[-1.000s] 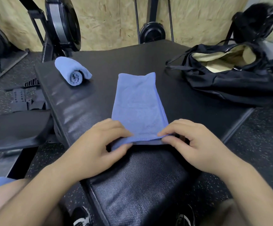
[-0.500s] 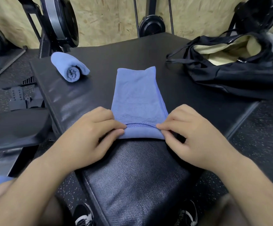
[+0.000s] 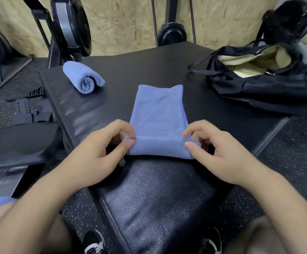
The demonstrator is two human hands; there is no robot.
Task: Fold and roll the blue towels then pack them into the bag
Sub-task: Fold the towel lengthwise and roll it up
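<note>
- A folded blue towel [image 3: 159, 110] lies flat in the middle of a black padded platform [image 3: 149, 65], its long side running away from the person.
- The near end of this towel is turned up into a short, thick roll, and the rest is flat.
- The left hand [image 3: 101, 154] pinches the left end of that roll between thumb and forefinger, with the other fingers curled behind.
- The right hand [image 3: 217, 153] pinches the right end the same way, thumb below and forefinger on top.
- Both forearms reach in from the bottom corners, and the hands sit level with each other on either side of the roll.
- A second blue towel [image 3: 83, 78], fully rolled, rests near the far left corner of the platform, well apart from the hands, with its spiral end facing the camera.
- A black bag [image 3: 262, 88] lies on the far right of the platform with its mouth open, showing a pale yellow lining; that part is blurred, so I cannot tell whether anything is inside.
- A textured black pad [image 3: 158, 202] sits just in front of the person, touching the near edge of the platform.
- Two dark shoes [image 3: 94, 241] show at the bottom edge on a speckled floor [image 3: 295, 153].
</note>
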